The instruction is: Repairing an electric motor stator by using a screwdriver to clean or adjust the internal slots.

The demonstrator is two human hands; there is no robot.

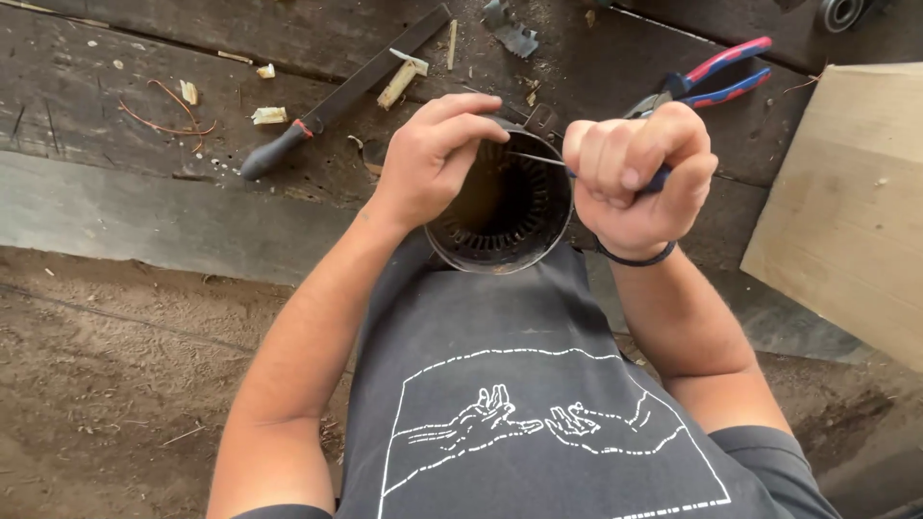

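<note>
One scarred wooden workbench, dirt floor.

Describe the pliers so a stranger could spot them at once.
Start at the dark wooden bench. Look just beyond the right hand, near the pale board. The pliers lie there, the only tool with red and blue handles.

Tool handle buried inside the right hand; round metal part cut off by top edge; stator rim partly hidden behind left hand.
</note>
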